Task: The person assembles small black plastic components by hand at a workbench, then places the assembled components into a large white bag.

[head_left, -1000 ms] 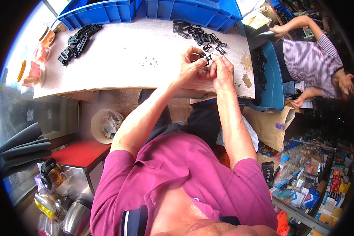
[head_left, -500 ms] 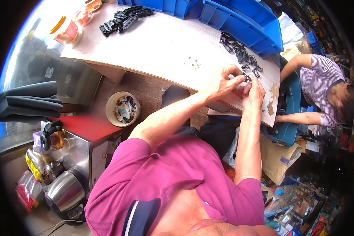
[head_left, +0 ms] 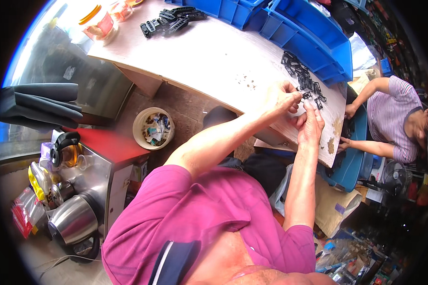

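My left hand is over the right part of the table, with thumb and fingertips pinched together; what lies between them is too small to make out. Close beside it, my right hand has its palm partly turned up and its fingers curled, the fingertips near those of the left. Anything in its grip is hidden or too small to name. Just beyond the fingertips lie small black open-framed plastic pieces. A longer heap of the same black pieces stretches away toward the blue bins.
Blue plastic bins line the table's far side. Longer black plastic parts and a lidded jar stand at the far left. At right, a person in a striped shirt reaches into a teal tub. A waste bucket sits below.
The small black part seen between both hands is no longer visible there. My fingertips have moved slightly apart and my right palm has turned up more. The whole view has shifted a little.
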A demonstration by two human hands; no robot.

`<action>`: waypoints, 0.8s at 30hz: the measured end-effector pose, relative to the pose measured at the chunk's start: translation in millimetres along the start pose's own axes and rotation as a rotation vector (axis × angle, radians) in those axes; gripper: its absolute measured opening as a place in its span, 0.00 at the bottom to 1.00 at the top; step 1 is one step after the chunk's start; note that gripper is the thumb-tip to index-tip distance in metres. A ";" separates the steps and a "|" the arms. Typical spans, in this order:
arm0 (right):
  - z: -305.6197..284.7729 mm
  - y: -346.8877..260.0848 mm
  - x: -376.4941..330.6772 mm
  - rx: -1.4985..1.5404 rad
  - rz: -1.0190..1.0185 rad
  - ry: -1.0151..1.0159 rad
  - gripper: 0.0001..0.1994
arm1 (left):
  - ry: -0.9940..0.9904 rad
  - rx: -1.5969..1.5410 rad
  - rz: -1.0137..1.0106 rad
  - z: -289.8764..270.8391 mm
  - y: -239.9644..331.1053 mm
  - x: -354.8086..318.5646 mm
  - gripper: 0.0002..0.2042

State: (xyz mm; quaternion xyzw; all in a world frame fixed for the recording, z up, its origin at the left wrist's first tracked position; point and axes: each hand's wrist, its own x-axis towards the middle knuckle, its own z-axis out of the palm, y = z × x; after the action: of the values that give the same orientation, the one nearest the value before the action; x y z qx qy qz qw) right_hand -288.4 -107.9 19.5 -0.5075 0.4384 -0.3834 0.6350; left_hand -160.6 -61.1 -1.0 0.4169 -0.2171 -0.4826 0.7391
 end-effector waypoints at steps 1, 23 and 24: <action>0.5 -0.4 -0.1 -0.004 0.013 0.027 0.10 | 0.009 -0.011 -0.023 0.7 0.9 -0.4 0.08; 15.5 0.9 -9.9 0.150 0.053 -0.132 0.06 | 0.739 1.935 0.433 -229.5 171.4 64.2 0.12; 16.7 0.3 -9.2 0.151 0.051 -0.134 0.06 | 0.696 1.991 0.412 -236.9 175.5 66.9 0.12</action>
State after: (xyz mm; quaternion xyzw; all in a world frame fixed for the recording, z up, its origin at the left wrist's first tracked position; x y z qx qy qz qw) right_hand -275.5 -94.1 22.4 -0.4712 0.3776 -0.3641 0.7091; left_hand 133.6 8.2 6.3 0.9015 -0.3562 0.1904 0.1556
